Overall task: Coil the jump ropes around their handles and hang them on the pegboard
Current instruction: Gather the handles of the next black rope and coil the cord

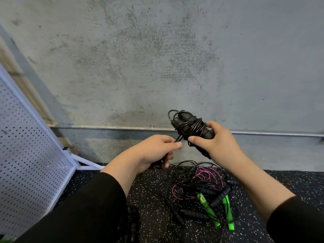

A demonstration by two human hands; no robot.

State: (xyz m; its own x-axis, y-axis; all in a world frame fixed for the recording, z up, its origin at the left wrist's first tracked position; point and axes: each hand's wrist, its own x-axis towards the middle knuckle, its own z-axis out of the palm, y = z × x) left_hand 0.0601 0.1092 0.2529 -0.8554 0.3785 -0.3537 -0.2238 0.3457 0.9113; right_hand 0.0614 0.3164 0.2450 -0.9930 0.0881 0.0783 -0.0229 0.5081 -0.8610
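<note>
My right hand (217, 144) grips a pair of black foam jump rope handles (190, 128) held together, with thin black rope wound around them in several loops. My left hand (157, 151) pinches the loose run of that black rope (178, 138) just left of the handles. Below my hands, a tangled pile of jump ropes (201, 195) lies on the speckled floor: black foam handles, a pink rope (203, 176) and two bright green handles (228, 213). The white pegboard (26, 163) leans at the left edge.
A grey concrete wall (157, 58) fills the view ahead, with a metal pipe (105, 128) running along its base. The black speckled rubber floor (152, 181) lies underfoot. Another black rope bundle (132, 218) lies on the floor near my left sleeve.
</note>
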